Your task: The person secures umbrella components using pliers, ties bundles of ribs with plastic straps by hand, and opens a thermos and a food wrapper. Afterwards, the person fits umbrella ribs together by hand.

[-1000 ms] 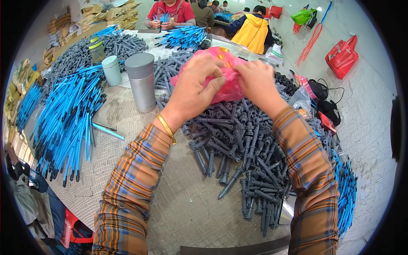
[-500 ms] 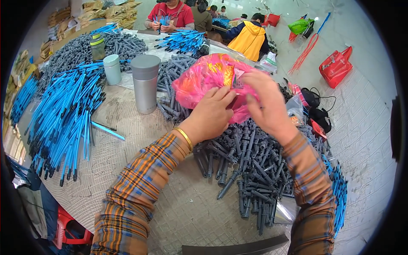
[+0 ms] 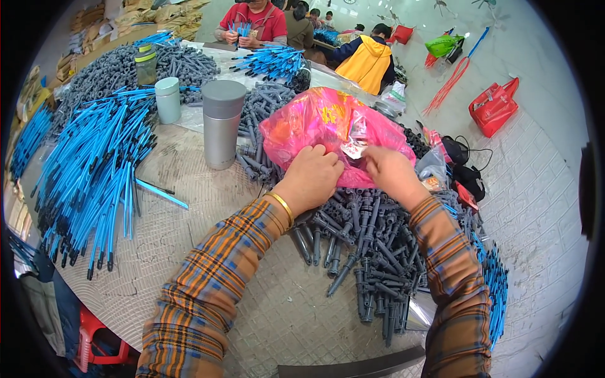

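A bulging pink plastic bag rests on a heap of grey plastic tubular parts, its mouth turned toward me. Yellow and red printed wrappers show through it. My left hand, with a gold bangle at the wrist, is closed on the near left edge of the bag. Closed at the bag's right side is my right hand, thumb and fingers drawn together on the pink plastic. A small white wrapper lies in the opening, right by those fingertips. The inside of the bag is mostly hidden.
Left of the bag stand a grey steel tumbler, a pale green cup and a yellow-lidded jar. Blue black-tipped rods cover the table's left. A dark strip lies at the near edge. Across the table, a person in red holds blue rods.
My right hand has come down from above the bag to its near right edge and closed there. The bag's mouth has spread, and the white wrapper now shows.
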Action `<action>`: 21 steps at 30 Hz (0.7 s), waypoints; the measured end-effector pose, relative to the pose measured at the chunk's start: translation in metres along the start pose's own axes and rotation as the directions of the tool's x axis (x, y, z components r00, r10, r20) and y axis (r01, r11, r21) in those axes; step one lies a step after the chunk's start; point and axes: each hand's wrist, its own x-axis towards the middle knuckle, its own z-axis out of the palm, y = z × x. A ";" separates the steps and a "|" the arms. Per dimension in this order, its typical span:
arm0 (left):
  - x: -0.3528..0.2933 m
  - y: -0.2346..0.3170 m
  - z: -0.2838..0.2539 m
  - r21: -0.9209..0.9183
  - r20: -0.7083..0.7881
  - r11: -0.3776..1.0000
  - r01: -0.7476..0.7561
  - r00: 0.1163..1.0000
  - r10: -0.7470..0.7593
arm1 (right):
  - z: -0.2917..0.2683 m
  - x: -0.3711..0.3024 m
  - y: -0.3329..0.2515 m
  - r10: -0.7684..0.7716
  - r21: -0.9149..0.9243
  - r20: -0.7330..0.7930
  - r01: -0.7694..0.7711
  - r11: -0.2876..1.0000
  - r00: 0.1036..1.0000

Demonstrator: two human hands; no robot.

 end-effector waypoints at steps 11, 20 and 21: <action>-0.003 0.002 0.004 0.034 0.031 0.998 0.051 0.998 -0.052 | 0.017 0.022 0.013 0.002 -0.199 -0.175 -0.037 0.979 0.985; -0.005 0.002 0.006 0.058 0.065 0.997 0.059 0.996 -0.063 | 0.012 0.028 0.013 0.163 -0.213 0.123 -0.134 0.968 0.979; -0.005 0.003 0.006 0.059 0.062 0.997 0.058 0.996 -0.062 | 0.016 0.028 0.020 0.156 -0.143 0.076 -0.144 0.979 0.985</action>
